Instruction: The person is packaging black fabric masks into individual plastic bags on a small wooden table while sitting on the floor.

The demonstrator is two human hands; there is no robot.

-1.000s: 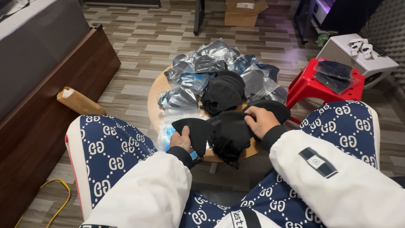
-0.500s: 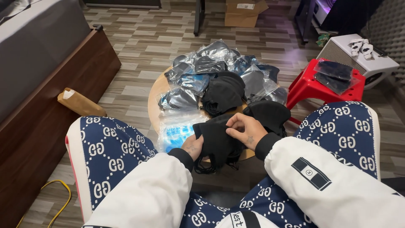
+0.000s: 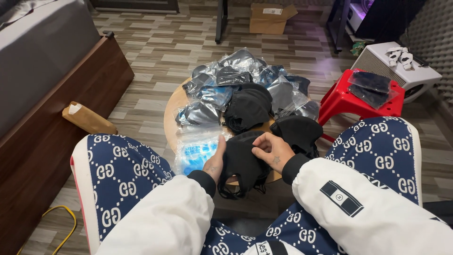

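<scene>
A black fabric mask with dangling ear loops lies folded at the near edge of a small round wooden table. My left hand presses its left side with the fingers straight. My right hand pinches its top right edge. A loose pile of black masks sits in the table's middle, and another black mask lies just right of my right hand. Clear plastic bags with dark masks cover the far half. A clear bag with blue print lies beside my left hand.
A red plastic stool with bagged black masks stands to the right, a white box behind it. A brown paper bag lies on the floor by a dark wooden bed frame. A cardboard box sits far back. A yellow cable lies at lower left.
Both hands drew together over the black mask and folded it narrower. The mask shifted toward me at the table's near edge, uncovering the blue-printed bag.
</scene>
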